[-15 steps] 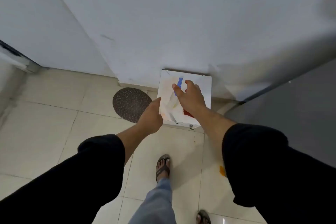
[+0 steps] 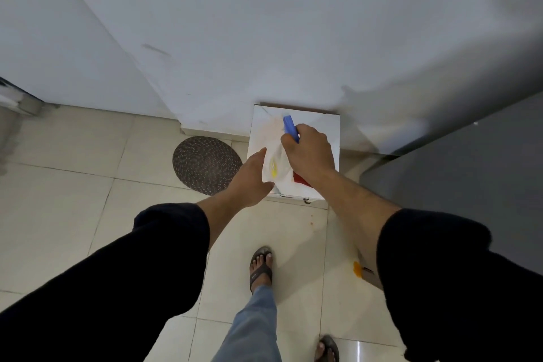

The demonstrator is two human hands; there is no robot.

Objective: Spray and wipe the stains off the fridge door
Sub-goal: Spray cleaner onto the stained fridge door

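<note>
A spray bottle with a blue head (image 2: 289,128) stands on a small white table (image 2: 326,123) against the wall. My right hand (image 2: 310,153) grips the bottle just below its blue head. A white cloth with a yellow mark (image 2: 274,166) lies on the table beside it, and something red (image 2: 300,179) shows under my right wrist. My left hand (image 2: 252,176) reaches in with straight fingers, touching the cloth's left edge. The dark grey fridge door (image 2: 470,179) fills the right side.
A round woven mat (image 2: 205,164) lies on the tiled floor left of the table. An orange stain (image 2: 357,269) marks the floor near the fridge. My sandalled feet (image 2: 261,267) stand on the tiles below. White walls close in behind.
My right hand has closed round the spray bottle below its blue head. My left hand has slid forward onto the cloth's edge.
</note>
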